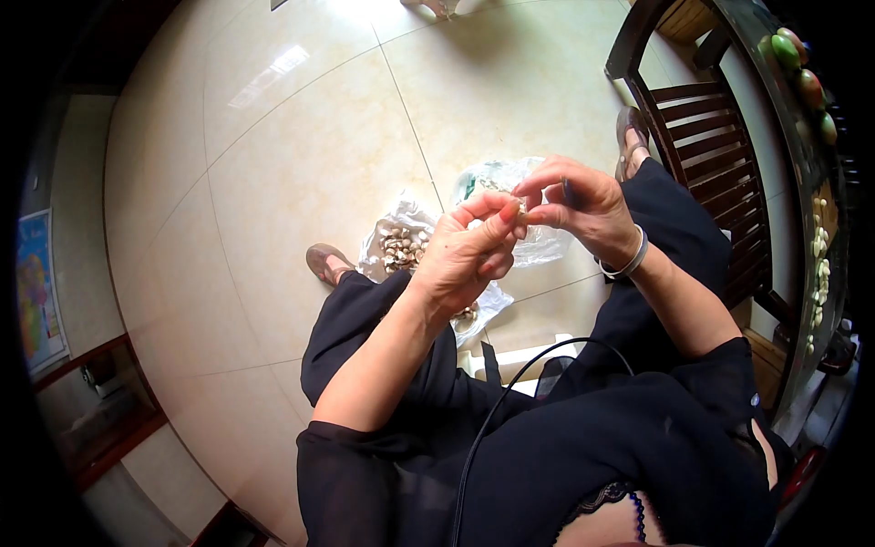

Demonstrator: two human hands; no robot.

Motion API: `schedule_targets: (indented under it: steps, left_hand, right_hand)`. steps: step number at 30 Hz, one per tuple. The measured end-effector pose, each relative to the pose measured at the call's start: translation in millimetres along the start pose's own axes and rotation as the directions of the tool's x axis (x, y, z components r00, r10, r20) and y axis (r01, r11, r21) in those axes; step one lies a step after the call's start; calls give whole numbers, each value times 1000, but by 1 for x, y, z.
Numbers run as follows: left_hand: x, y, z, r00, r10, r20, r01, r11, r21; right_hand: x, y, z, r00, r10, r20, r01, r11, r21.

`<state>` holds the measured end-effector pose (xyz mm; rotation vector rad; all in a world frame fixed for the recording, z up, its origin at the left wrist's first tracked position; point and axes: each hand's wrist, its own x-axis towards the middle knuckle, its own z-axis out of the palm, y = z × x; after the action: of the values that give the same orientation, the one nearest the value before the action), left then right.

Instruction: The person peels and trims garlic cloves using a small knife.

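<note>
My left hand (469, 242) is closed, pinching a small pale piece (521, 208) that looks like a mushroom, between thumb and forefinger. My right hand (579, 202) meets it from the other side, its thumb and fingertips closed at the same piece. Most of the piece is hidden by the fingers. Below and left of my hands, an open white plastic bag (398, 217) on the floor holds several brown-and-white mushrooms (401, 248). Behind my right hand lies a clear plastic bag (544, 251) with something green and pale at its far side.
A dark wooden slatted chair (702, 137) stands at the right beside a table with mangoes (809, 89) and a row of pale pieces (820, 264). A white box-like thing (519, 358) sits between my legs. A black cable (492, 406) crosses my lap. Tiled floor (301, 155) spreads ahead.
</note>
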<state>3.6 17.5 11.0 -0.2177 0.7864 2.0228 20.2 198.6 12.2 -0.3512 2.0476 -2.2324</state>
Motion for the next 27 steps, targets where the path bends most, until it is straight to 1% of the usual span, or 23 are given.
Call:
schedule_targets:
  steps: [1,2,6,7,9,10,14,18,20,21,23,27]
  left_hand:
    - [0,0,1,1000,16,-20,-16,1000,3]
    - [1,0,1,999,32,-39,-32,999,6]
    - [2,-1,-5,997,70,-25,-71,997,-27]
    - [2,-2,-6,996,84,-29,-85,996,-31]
    - [2,-2,-5,995,96,-34,-97,995,-34]
    - [1,-2,-5,995,98,-30,-100,994,-38]
    - [1,-3,-6,993,114,-7,-114,993,-30]
    - [2,-4,-6,992,129,0,-129,991,-19]
    - [2,-4,-6,990,138,-3,-138,990,4]
    - [2,-4,-6,990,137,-3,-137,991,3]
    - [2,-5,-6,988,151,0,-151,988,-1]
    - [1,-4,-6,988,156,3,-156,988,17]
  right_hand:
    - [-1,1,-1,1000,-1,-1,1,1000,0]
    - [-2,2,-3,1000,-21,-8,20,999,-46]
    - [-4,-1,-5,997,-72,-5,70,983,-168]
    - [-4,-5,-4,997,-73,-7,71,983,-167]
    - [-5,-11,-3,998,-36,49,54,906,-420]
    - [-5,-9,-3,994,-49,101,90,886,-454]
    - [-6,-4,0,991,-93,97,130,852,-508]
    - [-5,-4,0,989,-93,117,142,824,-549]
    - [-6,-5,-1,989,-27,142,108,791,-602]
    - [-5,-4,0,989,-27,142,108,791,-602]
    - [-5,0,3,986,-119,118,167,772,-614]
    - [-5,0,3,986,-120,117,167,760,-628]
